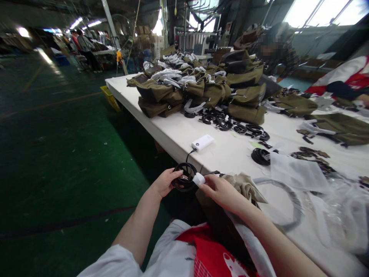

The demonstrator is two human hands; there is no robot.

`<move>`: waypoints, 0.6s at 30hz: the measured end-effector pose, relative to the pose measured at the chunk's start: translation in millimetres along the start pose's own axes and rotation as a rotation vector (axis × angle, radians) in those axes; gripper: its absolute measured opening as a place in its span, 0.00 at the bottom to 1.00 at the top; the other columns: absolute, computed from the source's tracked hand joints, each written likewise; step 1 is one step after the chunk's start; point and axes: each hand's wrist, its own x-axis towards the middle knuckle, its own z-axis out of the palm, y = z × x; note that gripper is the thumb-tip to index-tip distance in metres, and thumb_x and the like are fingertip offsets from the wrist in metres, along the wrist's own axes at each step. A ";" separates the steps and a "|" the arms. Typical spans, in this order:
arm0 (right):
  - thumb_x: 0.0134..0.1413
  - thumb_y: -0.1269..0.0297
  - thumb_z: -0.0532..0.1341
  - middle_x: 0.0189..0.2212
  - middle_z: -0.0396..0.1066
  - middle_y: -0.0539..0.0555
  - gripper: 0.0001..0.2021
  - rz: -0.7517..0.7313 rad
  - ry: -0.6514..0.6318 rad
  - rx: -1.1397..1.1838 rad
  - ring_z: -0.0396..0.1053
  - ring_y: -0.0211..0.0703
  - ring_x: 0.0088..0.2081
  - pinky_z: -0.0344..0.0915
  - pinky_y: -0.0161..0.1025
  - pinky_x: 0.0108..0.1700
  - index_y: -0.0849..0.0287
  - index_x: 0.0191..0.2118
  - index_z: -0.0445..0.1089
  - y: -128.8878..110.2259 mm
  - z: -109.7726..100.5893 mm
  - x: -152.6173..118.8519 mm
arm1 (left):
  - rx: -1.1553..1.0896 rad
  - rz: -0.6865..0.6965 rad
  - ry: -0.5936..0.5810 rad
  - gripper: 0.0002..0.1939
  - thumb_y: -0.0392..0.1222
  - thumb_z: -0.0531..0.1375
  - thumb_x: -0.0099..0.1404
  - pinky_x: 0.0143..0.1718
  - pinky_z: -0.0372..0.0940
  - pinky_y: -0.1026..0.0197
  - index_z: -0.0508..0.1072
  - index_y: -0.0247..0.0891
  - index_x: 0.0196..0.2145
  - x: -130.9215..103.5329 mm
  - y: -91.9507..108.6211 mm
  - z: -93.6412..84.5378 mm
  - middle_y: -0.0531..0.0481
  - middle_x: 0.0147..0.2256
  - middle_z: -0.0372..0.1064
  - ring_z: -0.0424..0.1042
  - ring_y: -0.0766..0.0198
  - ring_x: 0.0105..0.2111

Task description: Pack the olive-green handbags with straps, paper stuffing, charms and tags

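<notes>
Holding coiled black leather-like strap [185, 188] beside near edge of white table [235, 154]: left hand [166, 182] clamped on coil, right hand [217, 189] pinching white wrapping strip [198, 179]. Slack left grip could let loops spring open, snagging black cable [188, 156] from white rectangular power bank [203, 142].

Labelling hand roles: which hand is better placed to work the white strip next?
Likely the right hand: it pinches the white strip beside the black coil, while the left hand is occupied gripping that coil.

Left fingers [176, 174] hold a coiled black strap [186, 188].
</notes>
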 end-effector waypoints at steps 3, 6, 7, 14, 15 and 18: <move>0.63 0.57 0.50 0.26 0.75 0.56 0.15 0.071 0.093 0.079 0.72 0.44 0.28 0.62 0.38 0.30 0.56 0.30 0.66 3.9 11.6 6.5 | -0.036 0.035 0.062 0.11 0.42 0.66 0.58 0.22 0.72 0.65 0.74 0.31 0.35 -4.2 -5.1 10.1 0.46 0.28 0.76 0.74 0.64 0.25; 0.64 0.64 0.48 0.25 0.75 0.54 0.14 0.081 0.125 0.071 0.72 0.44 0.27 0.62 0.38 0.31 0.55 0.30 0.65 12.2 16.2 8.9 | -0.095 0.050 0.192 0.11 0.44 0.65 0.59 0.20 0.69 0.66 0.73 0.32 0.31 -4.9 -9.7 16.5 0.49 0.24 0.73 0.72 0.66 0.22; 0.64 0.64 0.48 0.25 0.75 0.55 0.14 0.082 0.152 0.002 0.73 0.45 0.28 0.62 0.38 0.32 0.56 0.30 0.66 15.0 16.3 8.4 | -0.100 0.042 0.214 0.11 0.44 0.65 0.59 0.19 0.68 0.67 0.73 0.32 0.30 -4.5 -10.8 17.1 0.50 0.23 0.73 0.71 0.67 0.21; 0.64 0.62 0.48 0.28 0.76 0.57 0.16 0.090 0.270 -0.162 0.73 0.47 0.31 0.62 0.39 0.36 0.57 0.31 0.70 28.0 14.2 1.8 | -0.179 -0.001 0.194 0.07 0.39 0.62 0.60 0.16 0.65 0.69 0.72 0.31 0.29 -0.3 -14.6 14.5 0.51 0.23 0.71 0.70 0.68 0.20; 0.64 0.61 0.48 0.27 0.75 0.57 0.16 0.084 0.278 -0.133 0.73 0.47 0.31 0.62 0.39 0.35 0.57 0.31 0.70 29.2 14.2 2.5 | -0.189 0.005 0.200 0.07 0.39 0.62 0.60 0.17 0.65 0.69 0.72 0.31 0.29 -0.1 -14.3 15.2 0.51 0.23 0.72 0.70 0.68 0.20; 0.63 0.59 0.48 0.26 0.75 0.55 0.16 0.091 0.269 0.033 0.72 0.45 0.28 0.64 0.39 0.34 0.57 0.30 0.68 31.4 13.1 6.9 | -0.146 0.075 0.188 0.10 0.42 0.64 0.58 0.18 0.67 0.68 0.71 0.32 0.31 -2.1 -12.4 20.6 0.51 0.23 0.72 0.71 0.68 0.21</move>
